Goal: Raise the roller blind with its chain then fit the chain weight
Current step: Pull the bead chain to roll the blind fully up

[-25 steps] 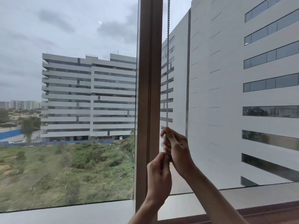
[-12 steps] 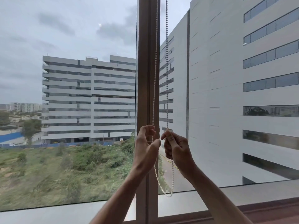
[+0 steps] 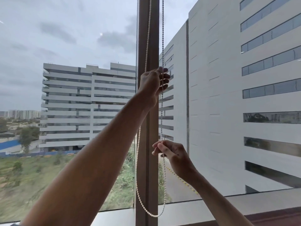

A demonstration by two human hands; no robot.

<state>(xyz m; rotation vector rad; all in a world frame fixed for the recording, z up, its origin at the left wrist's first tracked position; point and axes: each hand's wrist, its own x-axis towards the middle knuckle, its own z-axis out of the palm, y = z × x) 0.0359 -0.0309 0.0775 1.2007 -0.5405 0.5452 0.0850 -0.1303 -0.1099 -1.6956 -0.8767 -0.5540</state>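
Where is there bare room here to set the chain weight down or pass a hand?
The sill right of the frame post lies bare beyond the right hand's forearm. Left of the post only a thin sill strip shows. At the post it is crowded: both chain strands, with the left hand and right hand on one strand.

There is only one view, from a wide-angle camera on the person's head, so no second view shares any part of the scene. It stands close to a large window and faces straight out through the glass, tilted a little upward rather than down. The brown vertical window post runs from top to bottom just right of the middle. The grey window sill crosses only the lowest edge. Both bare forearms come in from the bottom, so the camera sits just behind and above them. The pale striped office building is far outside. Straight lines bend near the borders.
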